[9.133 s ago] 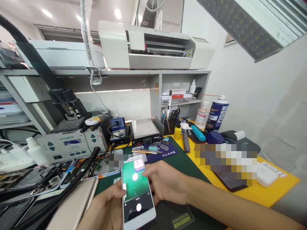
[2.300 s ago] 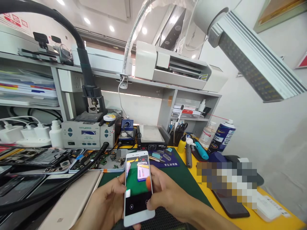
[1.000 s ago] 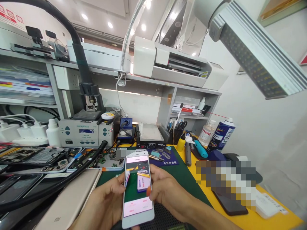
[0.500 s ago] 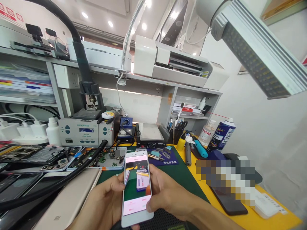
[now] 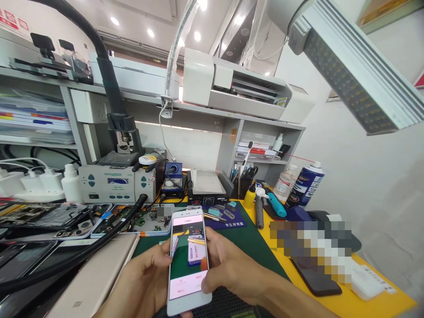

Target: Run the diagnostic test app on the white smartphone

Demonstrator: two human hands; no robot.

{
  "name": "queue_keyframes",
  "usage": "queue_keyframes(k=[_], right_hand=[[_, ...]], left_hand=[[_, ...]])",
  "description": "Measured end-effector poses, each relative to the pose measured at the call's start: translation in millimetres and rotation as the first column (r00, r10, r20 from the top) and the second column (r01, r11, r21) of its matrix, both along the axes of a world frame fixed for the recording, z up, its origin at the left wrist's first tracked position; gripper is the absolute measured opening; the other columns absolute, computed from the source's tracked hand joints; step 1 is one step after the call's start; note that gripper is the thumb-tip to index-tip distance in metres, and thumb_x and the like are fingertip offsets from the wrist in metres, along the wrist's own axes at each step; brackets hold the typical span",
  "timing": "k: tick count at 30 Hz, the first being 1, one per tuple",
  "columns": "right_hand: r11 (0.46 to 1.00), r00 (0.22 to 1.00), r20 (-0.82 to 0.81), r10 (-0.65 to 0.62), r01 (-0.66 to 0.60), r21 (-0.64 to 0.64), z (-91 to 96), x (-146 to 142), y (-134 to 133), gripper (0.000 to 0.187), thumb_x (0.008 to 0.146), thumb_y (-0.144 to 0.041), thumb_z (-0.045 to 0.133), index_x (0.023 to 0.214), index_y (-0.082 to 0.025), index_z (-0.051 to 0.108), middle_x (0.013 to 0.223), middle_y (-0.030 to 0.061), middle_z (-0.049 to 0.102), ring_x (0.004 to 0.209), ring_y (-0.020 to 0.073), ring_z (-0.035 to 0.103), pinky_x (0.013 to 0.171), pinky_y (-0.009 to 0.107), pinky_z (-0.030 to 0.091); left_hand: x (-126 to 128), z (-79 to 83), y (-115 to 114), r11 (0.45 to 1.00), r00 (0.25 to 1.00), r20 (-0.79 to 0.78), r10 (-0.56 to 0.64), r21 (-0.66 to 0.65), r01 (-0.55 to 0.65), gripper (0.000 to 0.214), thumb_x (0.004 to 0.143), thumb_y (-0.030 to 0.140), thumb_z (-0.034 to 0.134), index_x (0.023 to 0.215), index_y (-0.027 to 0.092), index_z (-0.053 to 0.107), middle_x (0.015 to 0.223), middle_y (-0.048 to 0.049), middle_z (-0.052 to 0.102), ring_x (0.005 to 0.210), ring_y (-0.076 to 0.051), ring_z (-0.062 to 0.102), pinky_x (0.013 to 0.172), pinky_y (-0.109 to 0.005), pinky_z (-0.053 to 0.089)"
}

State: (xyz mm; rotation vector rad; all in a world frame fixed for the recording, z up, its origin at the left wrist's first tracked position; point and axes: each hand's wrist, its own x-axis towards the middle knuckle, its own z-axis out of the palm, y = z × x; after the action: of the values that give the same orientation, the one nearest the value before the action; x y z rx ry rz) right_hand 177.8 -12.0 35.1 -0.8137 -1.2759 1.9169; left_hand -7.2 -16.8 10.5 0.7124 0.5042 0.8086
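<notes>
A white smartphone (image 5: 188,304) is held upright between both hands, its lit screen facing me. On the screen is a camera-like picture of a green mat and a small box, with a white panel of red text below. My left hand (image 5: 142,276) grips the phone's left edge, thumb against the side. My right hand (image 5: 228,267) wraps the right edge, and its thumb rests on the lower right of the screen. The fingers behind the phone are mostly hidden. Beyond it lies a green mat (image 5: 248,247) with a blue pad (image 5: 236,221) bearing tweezers and small blades.
At left, a gold phone (image 5: 89,274) lies near a parts tray (image 5: 139,232) and a thick black hose (image 5: 99,240). Behind stand a rework station (image 5: 115,183) and a hot plate (image 5: 208,183). A dark phone (image 5: 314,276) and a spray can (image 5: 306,185) are at right.
Hands and phone keep nearly the same pose and the screen picture looks the same. The whole view has shifted very slightly.
</notes>
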Motion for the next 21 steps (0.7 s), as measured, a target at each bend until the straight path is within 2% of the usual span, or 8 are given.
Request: queue_keyframes(k=[3,7,10,17,21], right_hand=[[1.0,1.0,-0.002,-0.006,0.006,0.002,0.9,-0.8,-0.3,0.078,0.049,0.001,0.073,0.122,-0.02,0.054,0.11,0.0045,0.069,0.095,0.0239,0.067,0.067,0.026,0.052],[1.0,1.0,-0.014,-0.006,0.006,0.005,1.2,-1.0,-0.3,0.077,0.048,0.002,0.073,0.12,-0.019,0.054,0.11,0.0048,0.07,0.096,0.0254,0.067,0.068,0.027,0.052],[1.0,1.0,-0.016,-0.018,0.018,0.003,0.4,-0.8,-0.1,0.076,0.048,0.003,0.073,0.119,-0.018,0.055,0.109,0.0054,0.07,0.099,0.0263,0.067,0.069,0.027,0.052],[0.999,0.999,-0.005,-0.031,0.031,0.015,-2.0,-0.6,-0.1,0.071,0.05,0.0,0.074,0.116,-0.019,0.057,0.109,0.0042,0.07,0.098,0.0256,0.067,0.074,0.029,0.05],[0.999,0.999,-0.012,-0.042,0.042,0.01,-0.9,-1.6,-0.5,0.07,0.049,0.001,0.073,0.116,-0.018,0.058,0.106,0.0035,0.07,0.097,0.0247,0.066,0.071,0.027,0.049]], left_hand=[[-0.5,-0.4,-0.6,1.0,1.0,-0.007,-0.001,-0.002,0.001,0.052,0.084,0.026,0.05,0.135,0.02,0.053,0.092,-0.0113,0.074,0.073,-0.029,0.068,0.059,-0.046,0.059],[-1.0,-1.3,-0.5,1.0,1.0,0.005,-0.015,0.01,0.015,0.037,0.082,0.024,0.05,0.115,0.019,0.066,0.088,-0.0101,0.074,0.073,-0.028,0.068,0.059,-0.044,0.059],[-0.2,-0.2,0.0,1.0,1.0,0.008,-0.016,-0.006,0.016,0.031,0.083,0.024,0.05,0.106,0.018,0.07,0.086,-0.0099,0.074,0.074,-0.028,0.068,0.06,-0.045,0.059],[-2.0,1.2,-0.5,0.999,0.998,0.056,-0.036,-0.013,0.037,0.037,0.087,0.023,0.049,0.119,0.021,0.067,0.092,-0.0095,0.074,0.075,-0.028,0.068,0.06,-0.041,0.056],[-2.5,0.9,-0.5,0.999,0.997,0.055,-0.052,-0.008,0.052,0.036,0.088,0.025,0.05,0.118,0.02,0.067,0.093,-0.0101,0.074,0.077,-0.028,0.068,0.059,-0.038,0.054]])
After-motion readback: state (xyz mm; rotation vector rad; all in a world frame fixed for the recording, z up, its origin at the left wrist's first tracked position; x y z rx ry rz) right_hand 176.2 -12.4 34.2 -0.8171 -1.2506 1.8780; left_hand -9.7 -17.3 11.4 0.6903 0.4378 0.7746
